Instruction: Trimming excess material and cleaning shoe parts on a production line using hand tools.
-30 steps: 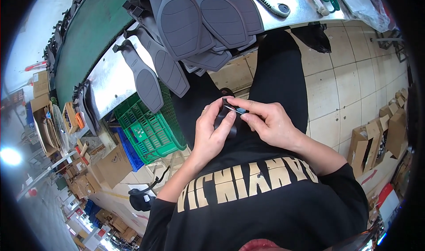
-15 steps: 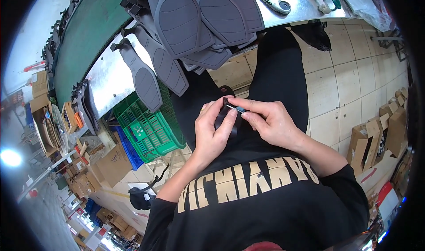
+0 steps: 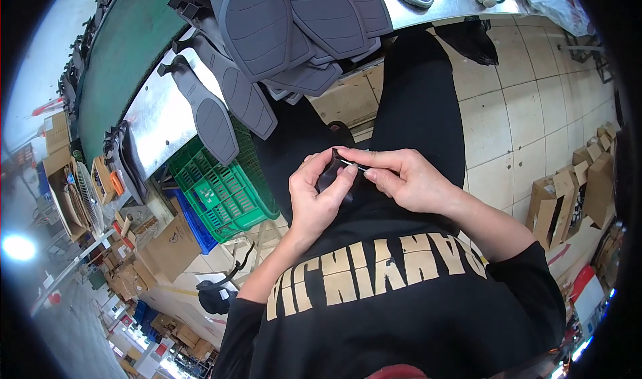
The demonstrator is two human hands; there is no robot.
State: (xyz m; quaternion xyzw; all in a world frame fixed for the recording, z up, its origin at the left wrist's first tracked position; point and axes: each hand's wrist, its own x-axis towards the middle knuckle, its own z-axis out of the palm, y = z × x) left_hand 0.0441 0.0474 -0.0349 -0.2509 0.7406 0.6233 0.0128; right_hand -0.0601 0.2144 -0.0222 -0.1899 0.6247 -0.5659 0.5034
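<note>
Over my lap, my left hand (image 3: 315, 190) is closed on a small, dark, flexible piece (image 3: 327, 177) that sticks up between thumb and index finger. A thin tool with a bright metal tip (image 3: 350, 163) is pinched in the fingers of my right hand (image 3: 404, 181); its tip meets the dark piece near my left thumb. Most of the tool's handle is hidden by my fingers, so its exact kind is unclear. Beyond my hands, several grey sole-shaped pieces (image 3: 257, 31) lie heaped at the metal table's edge, some with dark strap-like ends.
A green plastic crate (image 3: 224, 195) stands below the table at left, beside a blue one (image 3: 194, 222). The metal tabletop (image 3: 157, 128) borders a green belt surface (image 3: 127, 58). A black bag (image 3: 471, 41) hangs under the table; cardboard boxes (image 3: 548, 202) stand at right.
The metal tip now lies more plainly across the dark piece, and my left hand has shifted slightly left. The surroundings have slid a little up and left in view.
</note>
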